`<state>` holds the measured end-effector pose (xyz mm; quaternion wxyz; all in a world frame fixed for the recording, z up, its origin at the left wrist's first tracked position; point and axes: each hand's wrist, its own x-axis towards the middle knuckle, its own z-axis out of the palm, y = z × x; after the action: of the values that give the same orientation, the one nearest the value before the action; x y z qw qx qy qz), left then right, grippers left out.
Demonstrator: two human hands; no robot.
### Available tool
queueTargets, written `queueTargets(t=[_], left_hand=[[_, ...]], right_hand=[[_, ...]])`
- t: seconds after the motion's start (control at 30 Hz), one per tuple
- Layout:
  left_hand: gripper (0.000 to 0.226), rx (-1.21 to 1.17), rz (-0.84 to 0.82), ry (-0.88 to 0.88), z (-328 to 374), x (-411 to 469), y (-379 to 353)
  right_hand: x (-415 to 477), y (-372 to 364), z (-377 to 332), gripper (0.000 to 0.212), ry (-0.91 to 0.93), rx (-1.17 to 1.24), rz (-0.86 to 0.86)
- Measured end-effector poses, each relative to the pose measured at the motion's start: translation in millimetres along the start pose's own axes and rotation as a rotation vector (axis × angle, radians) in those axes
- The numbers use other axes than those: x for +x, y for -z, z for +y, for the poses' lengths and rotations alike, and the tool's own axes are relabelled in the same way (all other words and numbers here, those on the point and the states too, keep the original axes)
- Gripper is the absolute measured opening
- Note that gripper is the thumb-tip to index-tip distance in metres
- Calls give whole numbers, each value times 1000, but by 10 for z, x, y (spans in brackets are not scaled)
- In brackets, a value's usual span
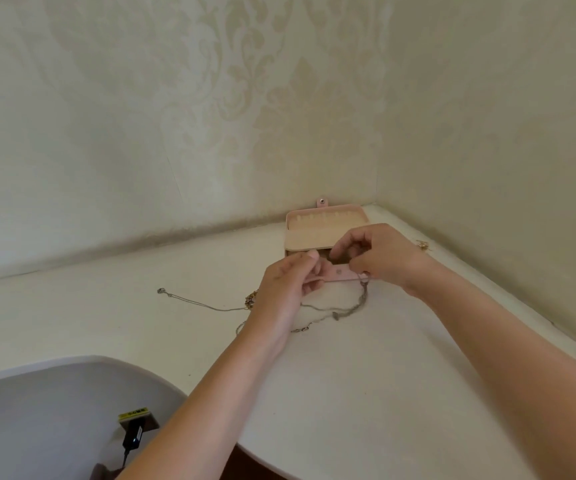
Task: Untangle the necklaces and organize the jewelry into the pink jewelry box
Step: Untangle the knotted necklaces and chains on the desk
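Observation:
The pink jewelry box (317, 230) stands open in the far corner of the white table, its lid lying back toward the wall. Both hands hover just in front of it. My left hand (288, 289) pinches a thin chain between thumb and fingers. My right hand (380, 254) is closed on the same tangle of silver necklaces (331, 311), which hangs from it in a blurred loop down to the table. One silver chain (193, 301) trails off to the left. A gold piece (251, 300) peeks out beside my left hand.
Small gold jewelry (423, 244) lies by the right wall. The wallpapered walls meet behind the box. A grey chair seat (54, 410) with a black device (133, 434) sits at lower left, below the table's curved front edge (245, 337).

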<state>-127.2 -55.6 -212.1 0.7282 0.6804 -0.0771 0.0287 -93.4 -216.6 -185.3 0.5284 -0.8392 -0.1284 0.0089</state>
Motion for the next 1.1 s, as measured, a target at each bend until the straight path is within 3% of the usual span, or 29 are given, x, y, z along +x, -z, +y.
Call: queueTargets(t=[0.07,0.27,0.43,0.6,0.73,0.9,1.1], left_hand=[[45,-33,5,7,-12,15,18],[9,147,-12,-25,-83,26,6],[21,203,-7,-29,-109,47,29],[10,203,-33,-22,-133,52,41],[20,75,32,28,-136,85,76],[33,-71,-61,112,-115,84,42],[26,-127,-89,93,-111,73,22]], right_hand=[[8,14,21,36,-28,47,49],[-9,-19,-6,13,-28,156,-62],[-19,-27,-13,10,-10,258,-136],[-32,-20,-34,12,13,263,-194],[-39,-5,-44,22,13,210,-204],[-14,-98,-6,9,-10,132,-116],[-6,-145,-14,31,-143,469,-207]])
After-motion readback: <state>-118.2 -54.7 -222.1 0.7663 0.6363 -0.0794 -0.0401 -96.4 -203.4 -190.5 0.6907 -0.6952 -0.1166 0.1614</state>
